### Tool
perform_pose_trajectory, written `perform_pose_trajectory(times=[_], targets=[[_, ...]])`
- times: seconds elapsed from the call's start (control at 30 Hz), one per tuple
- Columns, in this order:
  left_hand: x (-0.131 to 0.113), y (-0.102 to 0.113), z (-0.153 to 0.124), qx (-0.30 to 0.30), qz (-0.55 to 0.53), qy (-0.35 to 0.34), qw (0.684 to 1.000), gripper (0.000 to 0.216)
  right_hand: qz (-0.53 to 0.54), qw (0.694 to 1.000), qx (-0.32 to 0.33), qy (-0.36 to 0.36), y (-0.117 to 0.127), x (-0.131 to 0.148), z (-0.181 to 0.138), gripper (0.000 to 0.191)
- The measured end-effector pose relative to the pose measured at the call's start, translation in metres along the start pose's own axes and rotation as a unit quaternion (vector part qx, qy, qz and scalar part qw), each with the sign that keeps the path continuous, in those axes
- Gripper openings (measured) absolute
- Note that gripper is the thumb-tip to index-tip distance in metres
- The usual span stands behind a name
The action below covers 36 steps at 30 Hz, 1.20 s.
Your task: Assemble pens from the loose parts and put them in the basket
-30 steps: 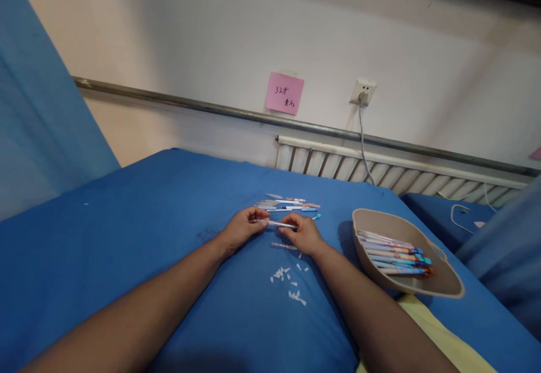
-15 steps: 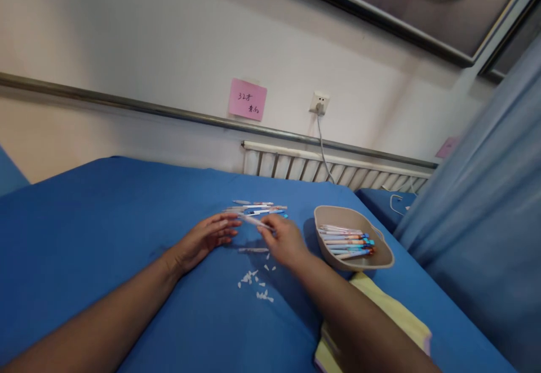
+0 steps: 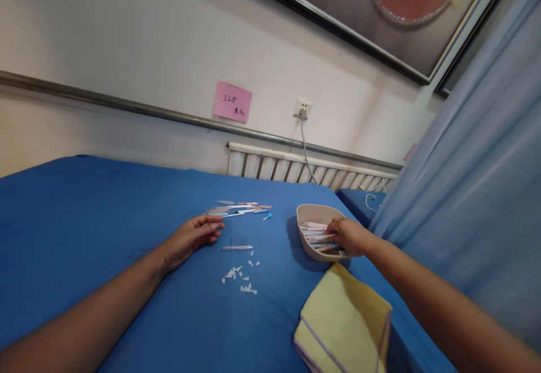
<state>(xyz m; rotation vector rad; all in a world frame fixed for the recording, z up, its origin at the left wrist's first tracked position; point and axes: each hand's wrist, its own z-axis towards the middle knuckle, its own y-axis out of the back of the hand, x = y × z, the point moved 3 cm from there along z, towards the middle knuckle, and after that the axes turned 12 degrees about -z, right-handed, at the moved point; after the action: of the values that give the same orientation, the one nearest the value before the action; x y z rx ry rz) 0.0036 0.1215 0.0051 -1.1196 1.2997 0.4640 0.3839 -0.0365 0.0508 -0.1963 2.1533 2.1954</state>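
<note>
My right hand (image 3: 347, 234) reaches into a beige tray (image 3: 310, 212) of coloured pens (image 3: 313, 230), its fingers curled on the pens. Flat on the blue sheet (image 3: 105, 209) rests my left hand (image 3: 191, 236), fingers stretched out and holding nothing. A single pen (image 3: 238, 247) lies just right of that hand. Beyond it is a small row of pens (image 3: 239, 209) with a loose blue cap (image 3: 267, 216). Several small white bits (image 3: 237, 274) are scattered in front of the single pen.
A folded yellow cloth (image 3: 344, 322) lies near the sheet's front edge, below the tray. A blue curtain (image 3: 473, 192) hangs at the right. Behind the bed are a radiator (image 3: 296, 167), a wall socket with cable (image 3: 302, 108) and a pink note (image 3: 232, 101).
My right hand left the pen it held with the left and moved right into the tray. The left hand opened and lay flat. The camera swung right.
</note>
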Motion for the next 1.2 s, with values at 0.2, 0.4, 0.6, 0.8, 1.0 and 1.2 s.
perform_pose_trajectory(times=[0.2, 0.4, 0.6, 0.8, 1.0, 1.2], targets=[[0.003, 0.003, 0.002, 0.004, 0.004, -0.003, 1.0, 0.034, -0.043, 0.999, -0.009, 0.001, 0.01, 0.017, 0.006, 0.018], [0.007, 0.004, 0.002, 0.001, 0.007, 0.0, 1.0, 0.035, 0.089, 0.987, -0.134, -0.007, 0.039, 0.096, 0.024, 0.018], [0.006, 0.011, 0.003, -0.052, 0.051, -0.069, 0.995, 0.035, 0.226, 0.957, -0.18, -0.039, -0.007, 0.179, 0.087, 0.016], [0.008, 0.028, 0.011, -0.142, 0.206, -0.179, 0.952, 0.03, 0.257, 0.921, -0.249, -0.153, -0.055, 0.158, 0.129, 0.023], [0.003, 0.025, 0.019, -0.147, 0.413, -0.246, 0.864, 0.023, 0.22, 0.932, -0.236, -0.167, -0.074, 0.132, 0.138, 0.026], [0.001, 0.016, 0.029, -0.109, 0.586, -0.274, 0.754, 0.033, 0.173, 0.959, -0.215, -0.064, -0.057, 0.16, 0.148, 0.029]])
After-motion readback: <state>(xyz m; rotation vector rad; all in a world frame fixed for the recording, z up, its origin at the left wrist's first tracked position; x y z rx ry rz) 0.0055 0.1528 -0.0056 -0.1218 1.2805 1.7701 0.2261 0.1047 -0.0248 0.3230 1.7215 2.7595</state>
